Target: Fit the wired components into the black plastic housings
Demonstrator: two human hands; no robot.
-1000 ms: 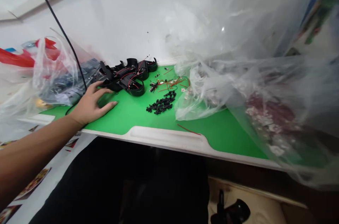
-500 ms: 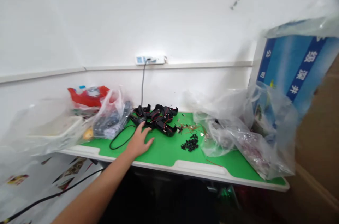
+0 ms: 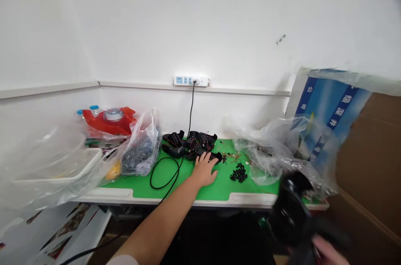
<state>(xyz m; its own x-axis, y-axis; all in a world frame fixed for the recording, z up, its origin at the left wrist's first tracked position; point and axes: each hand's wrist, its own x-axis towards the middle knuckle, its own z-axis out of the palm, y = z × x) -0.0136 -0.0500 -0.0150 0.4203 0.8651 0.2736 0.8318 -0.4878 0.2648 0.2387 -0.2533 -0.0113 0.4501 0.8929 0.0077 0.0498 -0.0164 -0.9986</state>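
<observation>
Nearest, at the lower right, the right hand (image 3: 327,250) grips 1 glossy black casing (image 3: 291,210), held up in front of the table edge; both are blurred, and only part of that hand shows, so how each finger sits cannot be told. The left hand (image 3: 205,173) reaches out over the green tabletop (image 3: 216,192), palm down, fingers loosely spread and thumb apart, fingertips at the front of a cluster of black shells (image 3: 200,145) threaded with thin red wires. Whether the fingertips press on a shell is unclear. Right of this hand lies a pile of small black pieces (image 3: 239,173), with loose orange wires (image 3: 233,157) just behind. Clear plastic bags (image 3: 266,152) stand at the right. Farther back, a black cable (image 3: 191,108) runs up behind the shells to 1 white power strip (image 3: 191,81) on the wall.
</observation>
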